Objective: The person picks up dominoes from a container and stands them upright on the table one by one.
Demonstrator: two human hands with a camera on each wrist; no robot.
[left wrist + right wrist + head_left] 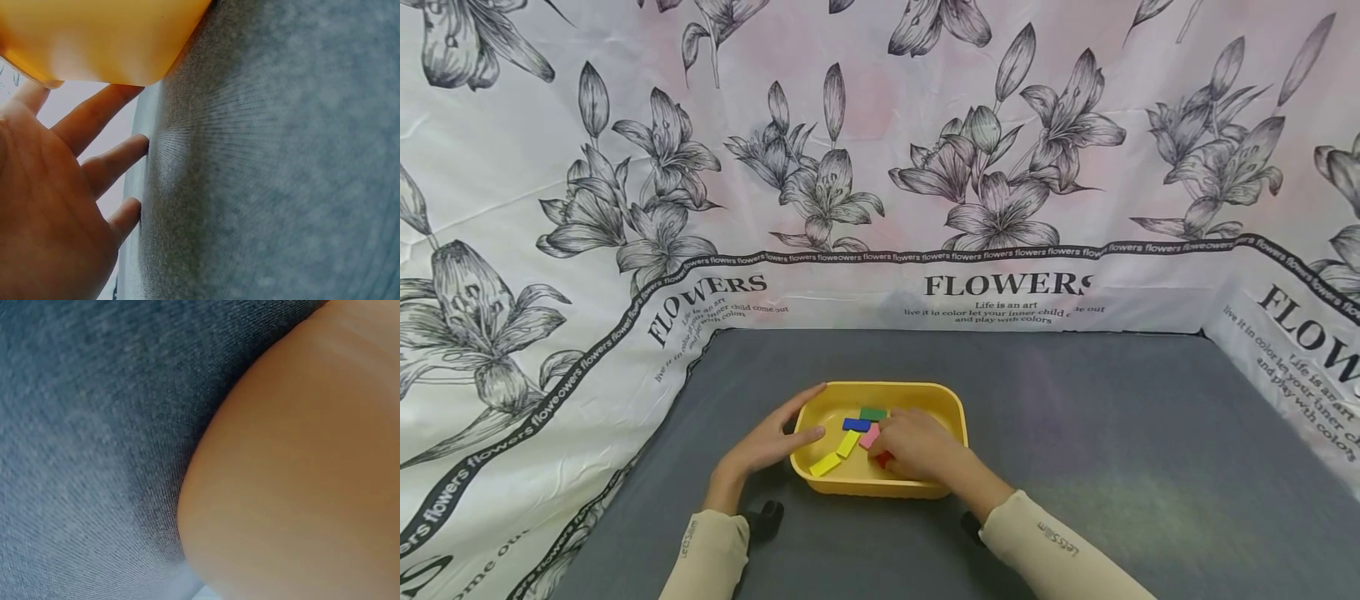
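A yellow plastic basin [880, 487] stands on the dark cloth-covered table, with small coloured blocks inside. My left hand [771, 440] is at its left side, thumb over the rim and the other fingers spread along the outside; the left wrist view shows those fingers [119, 165] extended. Inside the basin, my right hand [917, 446] has curled fingers around a red block [883, 459], which is mostly hidden beneath them. A pink block [869, 436] lies right at its fingertips. Close by are a green block [872, 414], a blue block [856, 425] and two yellow blocks [825, 464].
The grey-black tabletop [1112, 467] extends around the basin. A white sheet printed with flowers [1000, 183] hangs behind and along both sides. Dark wrist-camera parts [765, 521] show beside the sleeves. In the right wrist view, the basin's outer wall [300, 469] fills the right side.
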